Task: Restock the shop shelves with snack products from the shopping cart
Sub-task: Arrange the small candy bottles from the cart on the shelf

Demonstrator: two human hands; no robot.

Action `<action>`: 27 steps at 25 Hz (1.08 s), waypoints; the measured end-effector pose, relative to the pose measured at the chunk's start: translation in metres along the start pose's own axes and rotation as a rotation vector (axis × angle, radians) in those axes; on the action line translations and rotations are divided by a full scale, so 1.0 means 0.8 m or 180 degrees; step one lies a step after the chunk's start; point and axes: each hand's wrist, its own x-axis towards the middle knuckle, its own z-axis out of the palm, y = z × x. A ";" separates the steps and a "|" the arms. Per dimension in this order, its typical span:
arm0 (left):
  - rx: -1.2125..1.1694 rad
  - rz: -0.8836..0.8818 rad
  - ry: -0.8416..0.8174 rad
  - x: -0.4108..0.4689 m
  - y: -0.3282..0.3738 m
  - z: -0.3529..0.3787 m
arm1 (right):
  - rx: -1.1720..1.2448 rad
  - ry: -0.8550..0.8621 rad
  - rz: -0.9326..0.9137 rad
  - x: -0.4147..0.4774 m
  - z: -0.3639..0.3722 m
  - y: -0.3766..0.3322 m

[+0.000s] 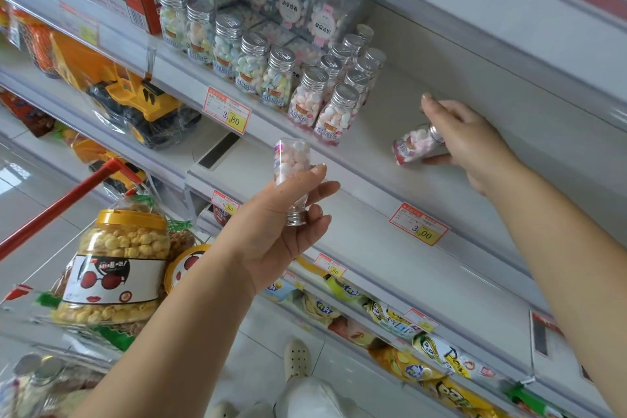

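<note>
Head view: one candy bottle (412, 146) is tilted low over the shelf (383, 105), with its cap toward the palm of the right hand (468, 139), whose thumb and fingers curl round it. Whether it touches the shelf cannot be told. It is to the right of the standing bottle rows (334, 102), apart from them. A second bottle (292, 163) is held cap down in the left hand (285, 231), thumb and fingers wrapped round its lower part, in front of the shelf edge below those rows. A price tag (419, 224) hangs on that edge, between the two arms. At lower left is the cart (57, 202), red-handled, holding a popcorn jar (118, 265).
</note>
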 end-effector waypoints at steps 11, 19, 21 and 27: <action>-0.0106 0.0041 0.0122 0.005 0.006 -0.007 | 0.0125 0.0363 0.0130 -0.022 0.002 0.015; -0.0030 0.0036 0.0198 0.007 0.007 -0.010 | -0.1186 0.0448 -0.0601 0.012 0.013 0.020; -0.0071 0.0027 0.0191 0.007 0.008 -0.009 | -0.1067 0.0218 -0.0659 0.036 0.008 0.020; -0.0110 0.0054 0.0172 0.006 0.010 -0.012 | -0.0403 0.0402 -0.0492 0.052 0.010 0.013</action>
